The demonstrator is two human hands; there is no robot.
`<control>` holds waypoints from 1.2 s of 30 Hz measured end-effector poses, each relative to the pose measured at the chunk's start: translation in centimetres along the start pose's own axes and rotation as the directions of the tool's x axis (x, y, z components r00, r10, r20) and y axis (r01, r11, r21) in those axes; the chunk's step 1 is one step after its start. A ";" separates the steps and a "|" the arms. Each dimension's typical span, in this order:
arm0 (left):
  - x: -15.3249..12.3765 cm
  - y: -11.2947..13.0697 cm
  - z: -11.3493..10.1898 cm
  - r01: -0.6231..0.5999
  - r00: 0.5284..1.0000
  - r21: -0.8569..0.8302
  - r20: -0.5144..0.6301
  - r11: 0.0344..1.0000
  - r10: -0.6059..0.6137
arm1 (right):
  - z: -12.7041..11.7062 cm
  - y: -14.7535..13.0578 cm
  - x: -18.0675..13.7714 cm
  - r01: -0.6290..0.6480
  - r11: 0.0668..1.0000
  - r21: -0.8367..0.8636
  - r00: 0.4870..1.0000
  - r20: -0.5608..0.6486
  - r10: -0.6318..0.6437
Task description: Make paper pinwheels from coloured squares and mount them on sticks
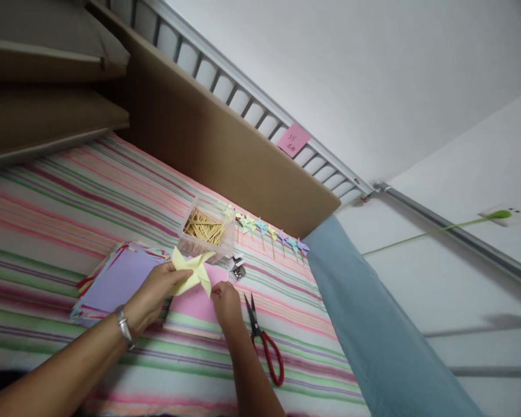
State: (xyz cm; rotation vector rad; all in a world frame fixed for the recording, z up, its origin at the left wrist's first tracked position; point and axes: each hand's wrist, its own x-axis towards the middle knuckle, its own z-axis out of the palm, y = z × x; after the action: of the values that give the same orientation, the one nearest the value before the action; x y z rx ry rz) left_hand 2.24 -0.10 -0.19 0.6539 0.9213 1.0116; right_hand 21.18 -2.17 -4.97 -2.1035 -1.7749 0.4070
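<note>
A pale yellow paper pinwheel (193,271) is pinched at its left side by my left hand (160,286), thumb on top. My right hand (226,301) is just right of its lower right blade. The fingers there are pressed together, and whatever they may hold is too small to make out. Beneath the pinwheel lies pink paper (194,307). Black-bladed scissors with red handles (264,341) rest, slightly parted, to the right of my right hand. A small container of tiny metallic pieces (238,272) is just beyond it.
Behind my hands stands a clear plastic box (228,240) of short wooden sticks (204,227). Left is a stack of coloured paper (121,281), purple on top. Several pinwheels on sticks (272,233) line the back, against a cardboard panel (226,145). Striped cloth (156,365) covers the surface.
</note>
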 end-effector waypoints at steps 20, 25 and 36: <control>-0.4 -0.2 0.3 0.014 1.000 -0.036 -0.009 0.999 -0.014 | -4.7 -1.2 -1.0 -0.041 0.972 0.230 0.994 -0.085 0.062; 0.0 -1.5 0.4 -0.006 1.000 0.021 0.026 1.000 0.005 | -6.5 -4.3 -3.3 0.156 0.899 0.410 0.981 -0.171 -0.092; -0.3 -2.3 0.7 -0.007 0.990 0.009 0.141 1.000 0.006 | -4.4 -7.1 -4.2 0.031 0.826 0.563 0.995 -0.094 0.027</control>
State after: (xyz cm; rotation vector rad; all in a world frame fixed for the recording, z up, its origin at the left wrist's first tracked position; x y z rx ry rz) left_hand 3.76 -1.30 -1.61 0.7270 0.8010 0.9550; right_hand 16.14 -5.67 2.08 -1.6624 -1.3748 0.7159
